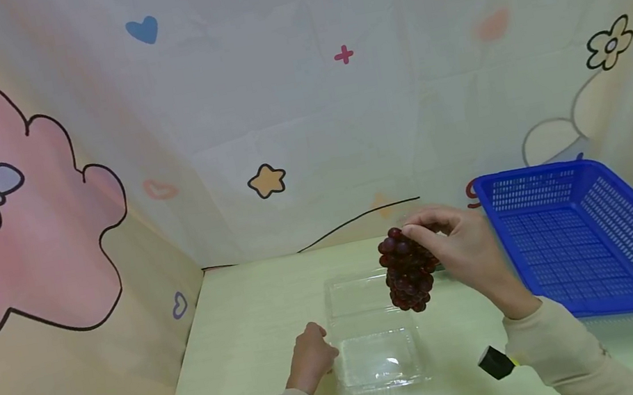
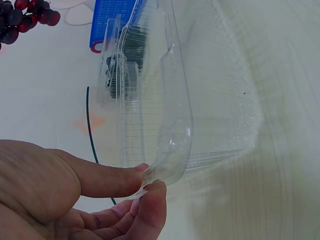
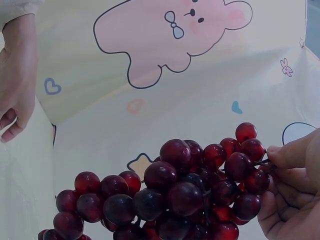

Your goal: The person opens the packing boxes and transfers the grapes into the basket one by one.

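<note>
A bunch of dark red grapes (image 1: 409,273) hangs from my right hand (image 1: 469,252), which pinches its stem between thumb and fingers, as the right wrist view also shows for the grapes (image 3: 175,195). On the table lies a clear plastic clamshell box (image 1: 380,359), its two halves spread apart. My left hand (image 1: 311,357) pinches the rim of the clear box (image 2: 175,120) at its left side, thumb and forefinger meeting on the edge in the left wrist view. The grapes hang above the box's far right part and hide some of it.
A blue perforated basket (image 1: 591,241) stands at the right of the table. Behind the box, partly hidden by my right hand, something dark (image 2: 135,45) shows through clear plastic in the left wrist view. A printed curtain (image 1: 299,101) closes off the back and left.
</note>
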Available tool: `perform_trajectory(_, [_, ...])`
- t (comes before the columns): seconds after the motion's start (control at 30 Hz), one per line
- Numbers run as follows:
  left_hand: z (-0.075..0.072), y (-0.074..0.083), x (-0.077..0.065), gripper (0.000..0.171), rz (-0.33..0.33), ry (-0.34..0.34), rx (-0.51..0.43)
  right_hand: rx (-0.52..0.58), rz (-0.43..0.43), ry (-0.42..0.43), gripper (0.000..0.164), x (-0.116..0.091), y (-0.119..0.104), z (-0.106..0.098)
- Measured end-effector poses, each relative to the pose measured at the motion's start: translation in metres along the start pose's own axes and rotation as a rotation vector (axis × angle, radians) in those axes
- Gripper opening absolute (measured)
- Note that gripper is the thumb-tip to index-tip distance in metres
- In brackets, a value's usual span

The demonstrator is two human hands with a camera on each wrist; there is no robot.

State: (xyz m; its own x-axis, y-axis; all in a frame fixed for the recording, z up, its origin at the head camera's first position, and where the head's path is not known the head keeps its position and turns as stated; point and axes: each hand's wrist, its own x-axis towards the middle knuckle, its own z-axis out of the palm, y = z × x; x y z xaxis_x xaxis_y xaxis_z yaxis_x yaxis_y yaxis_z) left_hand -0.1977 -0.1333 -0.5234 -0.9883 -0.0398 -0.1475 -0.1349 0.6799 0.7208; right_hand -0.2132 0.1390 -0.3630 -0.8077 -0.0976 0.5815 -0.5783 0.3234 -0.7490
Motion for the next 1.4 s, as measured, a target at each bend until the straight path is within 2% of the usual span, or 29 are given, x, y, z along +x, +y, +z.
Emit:
perform_trajectory(0.37, [0.0,0.002,-0.001,0.03,-0.008,-0.008,-0.008,-0.037,0.04,0.022,0.006,-0.005,0.003,-0.017])
perform_trajectory(0.8, [0.001,0.002,0.0,0.029,-0.011,-0.002,-0.01,-0.117,0.033,0.065,0.007,-0.006,0.012,-0.032])
perform_trajectory(1.4, [0.0,0.003,0.0,0.029,-0.023,-0.009,-0.007,-0.189,0.144,0.105,0.018,-0.01,0.016,-0.061])
